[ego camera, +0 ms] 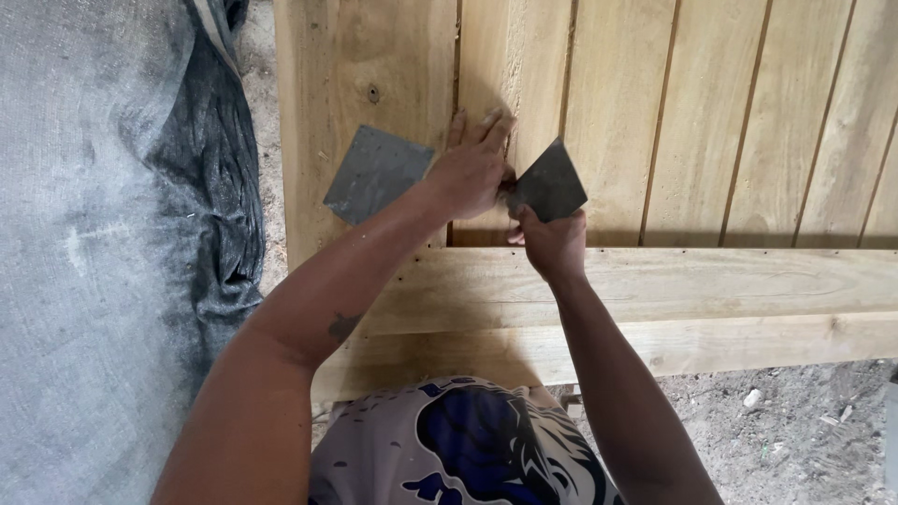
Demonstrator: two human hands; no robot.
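My left hand [472, 168] holds a flat grey metal scraper blade [374, 173] that sticks out to the left, while its fingers reach up and press on the pale wooden plank door [617, 103] at a seam between boards. My right hand [552, 241] grips a second grey scraper blade [550, 182], its wide edge against the planks just right of the left hand. Both hands work close together above the horizontal rail [711, 281].
A thick vertical post [318, 84] frames the door's left side. Left of it lies grey fabric with black mesh [210, 168]. A lower wooden beam [748, 341] runs below the rail, and dirt ground with small stones [786, 421] lies at the bottom right.
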